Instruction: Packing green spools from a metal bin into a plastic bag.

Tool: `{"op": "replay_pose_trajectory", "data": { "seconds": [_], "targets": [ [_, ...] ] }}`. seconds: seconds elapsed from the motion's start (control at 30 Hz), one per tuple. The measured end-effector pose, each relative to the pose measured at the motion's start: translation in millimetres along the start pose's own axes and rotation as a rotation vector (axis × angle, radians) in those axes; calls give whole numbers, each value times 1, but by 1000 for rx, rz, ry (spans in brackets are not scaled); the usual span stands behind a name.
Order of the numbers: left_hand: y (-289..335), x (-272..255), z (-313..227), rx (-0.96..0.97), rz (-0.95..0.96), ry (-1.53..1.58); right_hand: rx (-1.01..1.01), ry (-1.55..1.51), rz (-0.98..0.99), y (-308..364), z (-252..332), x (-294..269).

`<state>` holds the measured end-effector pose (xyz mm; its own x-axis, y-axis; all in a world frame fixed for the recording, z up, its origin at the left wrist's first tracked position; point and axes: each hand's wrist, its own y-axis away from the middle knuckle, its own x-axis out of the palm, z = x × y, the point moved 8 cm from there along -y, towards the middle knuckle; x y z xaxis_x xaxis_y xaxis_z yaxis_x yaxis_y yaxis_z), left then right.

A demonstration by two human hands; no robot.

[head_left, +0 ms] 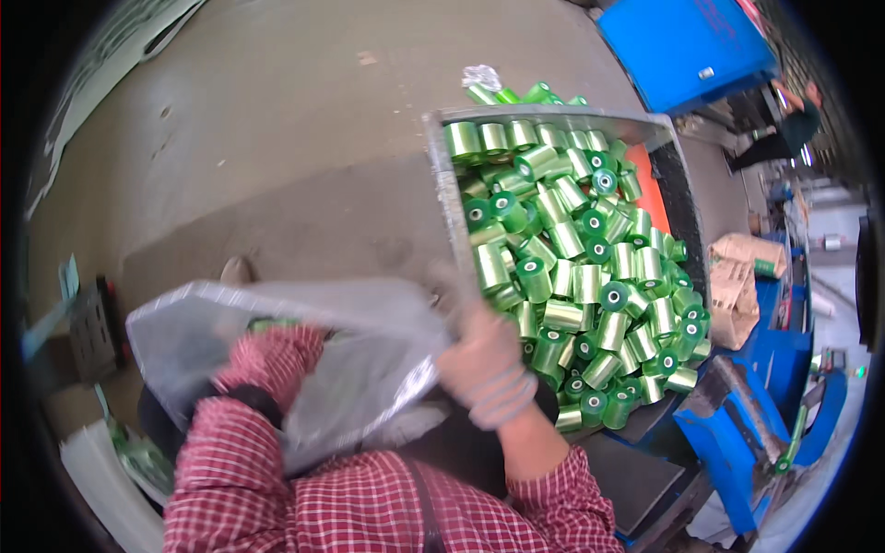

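Observation:
A large clear plastic bag [350, 323] hangs open in front of me. My right hand [484, 364], in a grey knit glove, grips the bag's rim on the right side. My left hand [241, 361] is pushed down inside the bag, seen dimly through the plastic next to something green; whether it holds that I cannot tell. Just right of the bag stands a metal bin [442, 184] heaped with several shiny green film rolls [572, 276].
Concrete floor [277, 138] spreads to the left and beyond. A blue crate [682, 41] stands at the top right, a blue metal frame [737, 433] at the lower right. A brown sack [737, 276] lies beside the bin. Another person [784, 124] stands far right.

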<state>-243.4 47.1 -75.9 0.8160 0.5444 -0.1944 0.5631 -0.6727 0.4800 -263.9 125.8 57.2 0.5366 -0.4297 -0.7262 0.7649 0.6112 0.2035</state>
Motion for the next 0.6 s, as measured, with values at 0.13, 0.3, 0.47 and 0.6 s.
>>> {"op": "replay_pose_trajectory", "data": {
  "seconds": [0.13, 0.3, 0.47, 0.6],
  "targets": [
    [-124, 39, 110, -316, -81, -129, -150, 147, 130, 27, 8, 14],
    [-187, 101, 222, -621, -168, -158, -219, 38, 241, 18, 6, 11],
    [-137, 100, 212, -651, -324, -161, 184, -8, 19, -73, -119, -36],
    [-31, 65, 61, -310, -621, -289, 554, 178, 135, -123, -255, 19]
  ]
}}
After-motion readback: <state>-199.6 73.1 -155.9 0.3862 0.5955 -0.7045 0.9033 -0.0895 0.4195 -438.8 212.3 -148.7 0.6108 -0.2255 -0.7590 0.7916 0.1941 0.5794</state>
